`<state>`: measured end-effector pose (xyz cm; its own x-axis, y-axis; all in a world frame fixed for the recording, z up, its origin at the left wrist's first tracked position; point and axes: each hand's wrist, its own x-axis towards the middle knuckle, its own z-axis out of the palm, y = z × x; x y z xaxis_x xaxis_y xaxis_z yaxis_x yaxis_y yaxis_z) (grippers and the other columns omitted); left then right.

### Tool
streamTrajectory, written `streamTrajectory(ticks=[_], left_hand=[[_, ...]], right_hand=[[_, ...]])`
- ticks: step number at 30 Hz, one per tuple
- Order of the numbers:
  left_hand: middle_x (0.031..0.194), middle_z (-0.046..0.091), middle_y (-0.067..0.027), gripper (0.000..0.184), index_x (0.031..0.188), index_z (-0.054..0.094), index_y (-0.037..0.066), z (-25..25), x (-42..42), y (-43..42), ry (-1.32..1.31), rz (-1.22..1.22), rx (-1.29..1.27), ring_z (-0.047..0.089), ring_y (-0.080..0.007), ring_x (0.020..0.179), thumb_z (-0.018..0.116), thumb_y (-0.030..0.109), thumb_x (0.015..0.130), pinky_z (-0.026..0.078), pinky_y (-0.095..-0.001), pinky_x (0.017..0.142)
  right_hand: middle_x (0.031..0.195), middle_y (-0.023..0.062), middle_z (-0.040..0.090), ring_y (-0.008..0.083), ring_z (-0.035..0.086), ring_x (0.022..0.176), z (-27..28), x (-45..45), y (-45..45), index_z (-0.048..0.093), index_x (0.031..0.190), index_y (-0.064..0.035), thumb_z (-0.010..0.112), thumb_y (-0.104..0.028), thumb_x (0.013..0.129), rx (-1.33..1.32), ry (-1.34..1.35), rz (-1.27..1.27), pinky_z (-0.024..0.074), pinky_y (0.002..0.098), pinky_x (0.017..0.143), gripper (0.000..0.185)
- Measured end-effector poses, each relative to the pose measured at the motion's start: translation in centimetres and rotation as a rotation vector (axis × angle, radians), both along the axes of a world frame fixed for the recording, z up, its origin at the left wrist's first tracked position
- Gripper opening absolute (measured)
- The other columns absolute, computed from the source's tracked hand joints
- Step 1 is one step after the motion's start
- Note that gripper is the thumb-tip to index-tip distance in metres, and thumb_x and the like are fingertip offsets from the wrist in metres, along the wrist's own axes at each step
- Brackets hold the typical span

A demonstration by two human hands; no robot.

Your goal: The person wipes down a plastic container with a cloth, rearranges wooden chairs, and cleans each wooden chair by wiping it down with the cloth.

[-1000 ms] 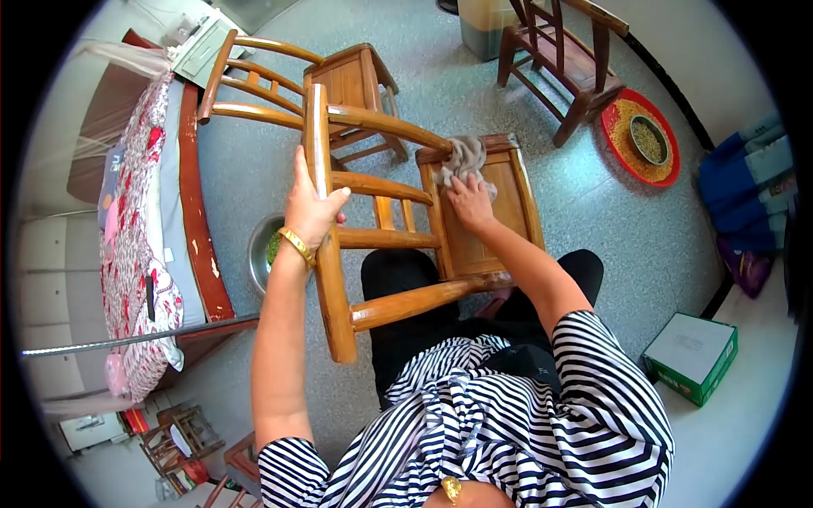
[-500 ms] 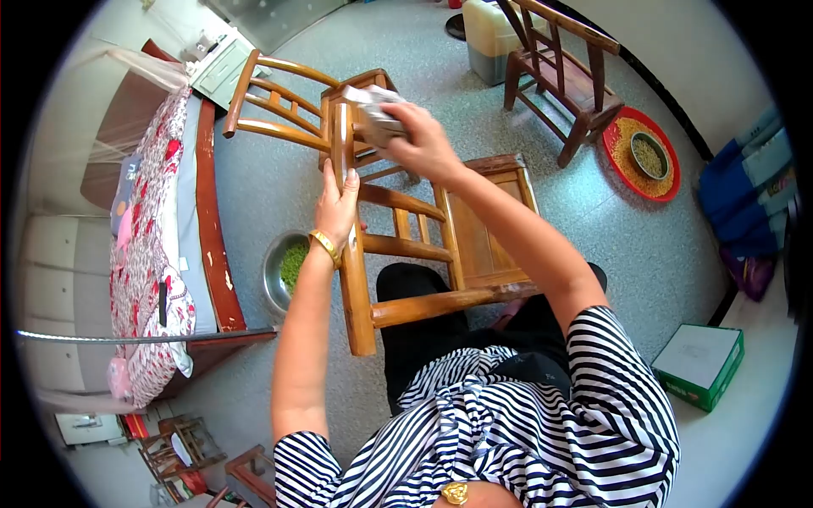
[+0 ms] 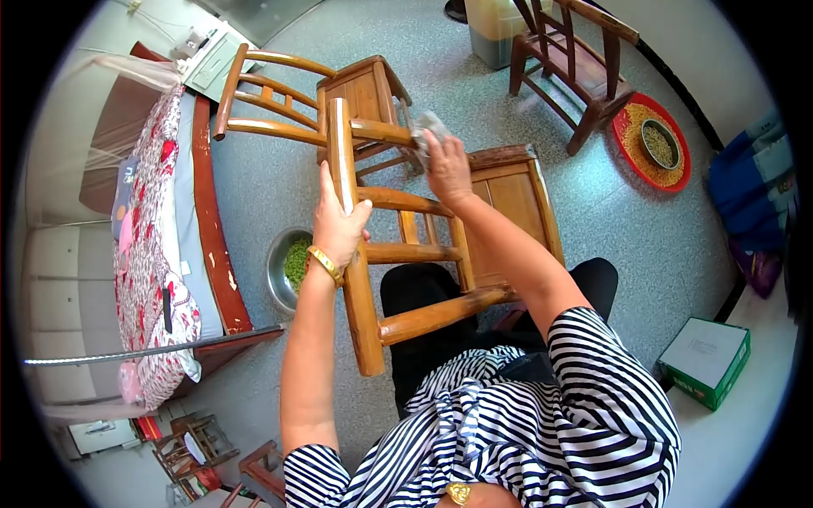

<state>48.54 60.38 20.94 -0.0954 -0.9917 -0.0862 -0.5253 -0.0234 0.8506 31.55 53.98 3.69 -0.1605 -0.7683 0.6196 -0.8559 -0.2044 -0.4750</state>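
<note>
A wooden chair [image 3: 500, 199] is tilted in front of me, its backrest toward my left and its seat by my knees. My left hand [image 3: 341, 222] is wrapped round the thick top rail of the backrest, a gold bracelet on its wrist. My right hand [image 3: 447, 169] presses a grey-white cloth [image 3: 430, 135] against the far side post of the backrest, near the seat. Part of the cloth is hidden beneath the fingers.
A second wooden chair [image 3: 356, 95] stands just beyond. A darker chair [image 3: 580, 80] is at the far right, near a red tray [image 3: 627, 157] of grain holding a metal bowl. A metal basin [image 3: 275, 269] with green contents sits left, beside the bed [image 3: 157, 254]. A green box [image 3: 707, 360] lies right.
My right hand has moved with the cloth from the top rail end along the side post toward the seat. My left hand still grips the rail; the chair has shifted slightly.
</note>
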Motion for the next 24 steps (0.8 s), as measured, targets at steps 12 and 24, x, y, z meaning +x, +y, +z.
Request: streamTrajectory(ticks=[12, 24], left_hand=[[0.082, 0.055, -0.0124, 0.079, 0.138, 0.01, 0.009, 0.1, -0.5, 0.0, -0.037, 0.016, -0.005, 0.053, -0.0144, 0.05, 0.055, 0.006, 0.073, 0.047, -0.0262, 0.041], [0.085, 0.055, -0.0131, 0.08, 0.138, 0.008, 0.01, -0.2, -0.2, -0.3, -0.011, 0.019, 0.013, 0.054, -0.0144, 0.052, 0.055, 0.007, 0.073, 0.047, -0.0259, 0.042]], right_hand=[[0.098, 0.0115, 0.051, 0.0277, 0.053, 0.088, -10.5, -4.0, 2.7, 0.046, 0.115, -0.0106, 0.045, -0.02, 0.081, 0.7, 0.64, 0.055, 0.0446, 0.0413, 0.067, 0.036], [0.114, 0.0152, 0.044, 0.027, 0.048, 0.092, -3.2, -4.8, 0.9, 0.045, 0.103, -0.0171, 0.05, -0.013, 0.077, 0.089, 0.439, 0.176, 0.039, 0.0359, 0.084, 0.026]])
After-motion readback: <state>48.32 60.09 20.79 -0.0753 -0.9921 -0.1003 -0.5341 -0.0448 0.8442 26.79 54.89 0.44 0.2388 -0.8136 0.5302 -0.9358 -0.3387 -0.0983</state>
